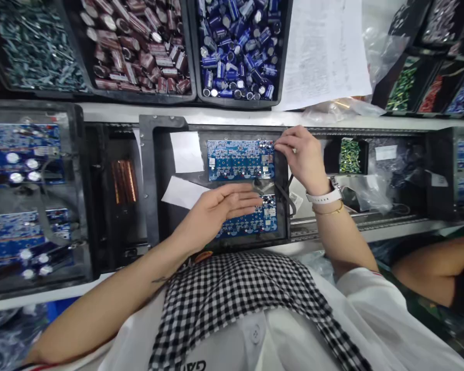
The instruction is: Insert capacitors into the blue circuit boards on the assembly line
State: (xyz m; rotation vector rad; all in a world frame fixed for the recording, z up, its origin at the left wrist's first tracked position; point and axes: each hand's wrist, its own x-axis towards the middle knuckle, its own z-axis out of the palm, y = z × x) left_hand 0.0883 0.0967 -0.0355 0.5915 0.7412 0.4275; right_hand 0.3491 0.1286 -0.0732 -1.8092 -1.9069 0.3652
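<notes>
Two blue circuit boards lie in a black tray (163,154) in front of me, the upper board (237,162) in full view. My left hand (220,208) hovers palm-in over the lower board (268,216), hiding its left part; the fingers are stretched out and nothing shows in them. At the upper board's top right corner is my right hand (297,149), thumb and forefinger pinched together. Whatever sits between those fingertips is too small to make out. Two pieces of white paper (186,152) are in the tray left of the boards.
Bins of maroon capacitors (139,46), blue capacitors (237,46) and grey-green parts (38,44) stand behind the line. Another tray with boards (77,190) is at the left. A small box of green parts (350,155) lies right. Another person's arm (433,263) shows at the right.
</notes>
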